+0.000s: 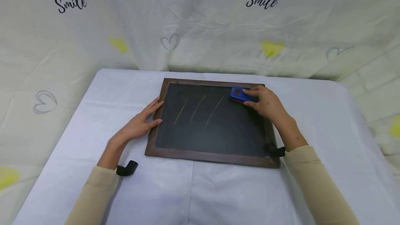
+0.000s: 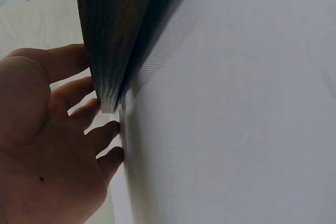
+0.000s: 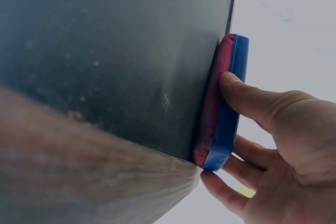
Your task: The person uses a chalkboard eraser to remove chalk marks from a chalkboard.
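Note:
A blackboard in a dark brown wooden frame lies on the white-covered table, with three thin yellow slanting chalk lines on its left and middle part. My right hand grips a blue board eraser between thumb and fingers at the upper right of the board. In the right wrist view the red felt pad of the eraser faces the dark surface. My left hand touches the frame's left edge, fingers spread and fairly straight; the left wrist view shows its fingertips at the frame from the side.
White cloth covers the table around the board. Behind it hangs a pale curtain printed with hearts and the word Smile. A black strap piece sits at the left wrist and another at the right.

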{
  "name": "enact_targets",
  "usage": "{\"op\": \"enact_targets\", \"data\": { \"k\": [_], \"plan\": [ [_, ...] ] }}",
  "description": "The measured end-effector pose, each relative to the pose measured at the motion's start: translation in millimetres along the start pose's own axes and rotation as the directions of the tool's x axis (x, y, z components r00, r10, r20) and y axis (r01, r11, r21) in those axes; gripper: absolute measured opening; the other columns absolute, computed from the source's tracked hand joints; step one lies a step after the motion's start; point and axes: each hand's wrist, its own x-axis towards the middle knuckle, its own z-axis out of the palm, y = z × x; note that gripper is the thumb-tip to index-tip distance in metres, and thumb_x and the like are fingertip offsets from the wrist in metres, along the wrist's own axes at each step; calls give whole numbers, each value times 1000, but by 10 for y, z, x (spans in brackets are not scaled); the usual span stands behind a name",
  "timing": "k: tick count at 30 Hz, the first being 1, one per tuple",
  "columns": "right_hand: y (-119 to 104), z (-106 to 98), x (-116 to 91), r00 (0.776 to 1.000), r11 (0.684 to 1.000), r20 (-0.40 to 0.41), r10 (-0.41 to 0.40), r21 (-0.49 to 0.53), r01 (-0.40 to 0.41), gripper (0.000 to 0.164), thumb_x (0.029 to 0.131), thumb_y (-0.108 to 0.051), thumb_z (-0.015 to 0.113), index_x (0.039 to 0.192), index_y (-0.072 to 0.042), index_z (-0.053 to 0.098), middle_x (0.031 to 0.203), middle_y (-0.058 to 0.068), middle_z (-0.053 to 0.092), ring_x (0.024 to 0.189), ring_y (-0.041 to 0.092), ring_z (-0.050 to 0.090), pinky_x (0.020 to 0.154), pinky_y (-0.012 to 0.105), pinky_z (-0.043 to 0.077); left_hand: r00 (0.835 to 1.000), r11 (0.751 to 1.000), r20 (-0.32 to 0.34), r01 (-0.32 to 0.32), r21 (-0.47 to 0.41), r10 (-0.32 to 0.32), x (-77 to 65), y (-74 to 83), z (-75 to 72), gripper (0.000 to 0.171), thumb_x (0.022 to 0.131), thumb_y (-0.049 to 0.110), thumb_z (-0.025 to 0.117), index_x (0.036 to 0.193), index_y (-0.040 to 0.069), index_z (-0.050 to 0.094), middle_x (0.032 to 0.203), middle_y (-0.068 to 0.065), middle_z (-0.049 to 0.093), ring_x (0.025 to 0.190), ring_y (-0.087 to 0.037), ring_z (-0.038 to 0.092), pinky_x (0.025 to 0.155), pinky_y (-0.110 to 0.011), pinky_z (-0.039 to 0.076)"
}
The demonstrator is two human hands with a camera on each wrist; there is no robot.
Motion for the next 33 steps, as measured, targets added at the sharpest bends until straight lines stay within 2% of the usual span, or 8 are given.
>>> {"op": "enact_targets", "data": {
  "k": [12, 19, 33],
  "plan": [
    [42, 39, -8, 998, 999, -48, -39, 9, 39, 58, 101, -25, 72, 154, -15, 51, 155, 26, 47, 139, 51, 47, 110, 65, 43, 1000, 1000, 5, -4, -8, 4, 7, 3, 0, 74, 106, 30, 62, 168, 21, 22, 179, 1, 3, 165, -35, 5, 126, -68, 17],
    [40, 52, 36, 995, 998, -78, -56, 7, 56, 57, 100, -24, 72, 153, -13, 54, 157, 23, 48, 143, 47, 45, 114, 64, 41, 1000, 1000, 6, 2, -11, -2, 17, 3, 3, 74, 106, 30, 62, 168, 21, 22, 179, 2, 2, 165, -34, 5, 127, -68, 17],
    [-125, 80, 167, 996, 1000, -87, -18, 23, 20, 56, 99, -28, 73, 151, -16, 57, 153, 22, 52, 137, 48, 52, 110, 63, 45, 1000, 1000, 6, 3, -20, -3, 8, 16, -1, 75, 106, 30, 62, 168, 21, 22, 179, 2, 2, 165, -35, 4, 126, -69, 16]
  ]
}}
